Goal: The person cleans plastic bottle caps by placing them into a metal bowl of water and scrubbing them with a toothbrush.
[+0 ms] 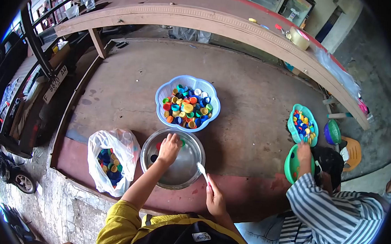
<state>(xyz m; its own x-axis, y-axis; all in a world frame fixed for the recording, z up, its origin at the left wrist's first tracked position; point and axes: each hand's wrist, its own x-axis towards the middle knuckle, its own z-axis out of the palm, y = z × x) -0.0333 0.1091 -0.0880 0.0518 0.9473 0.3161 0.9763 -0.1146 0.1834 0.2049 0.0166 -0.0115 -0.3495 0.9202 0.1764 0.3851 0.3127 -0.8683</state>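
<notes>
My left hand (pixel 170 149) reaches down into a round metal basin (pixel 197 176), its fingers bent and drawn together; whatever may be between them is hidden. Close to these fingers are a red cap (pixel 158 145), a green cap (pixel 182 142) and a black cap (pixel 153 158) in the basin. My right hand (pixel 216 199) is closed round the handle of a white toothbrush (pixel 201 169), bristles up at the basin's right rim. Behind the basin stands a blue plastic basket (pixel 162 93) full of colourful bottle caps (pixel 187 107). A white plastic bag (pixel 129 147) on the left holds more caps.
At the right, a co-worker in a striped sleeve (pixel 315 205) has a hand (pixel 304 153) over a green bowl (pixel 287 165). Beyond it sits a green basket (pixel 291 128) of caps. A wooden ledge (pixel 211 18) borders the brown tabletop (pixel 117 86) at the back.
</notes>
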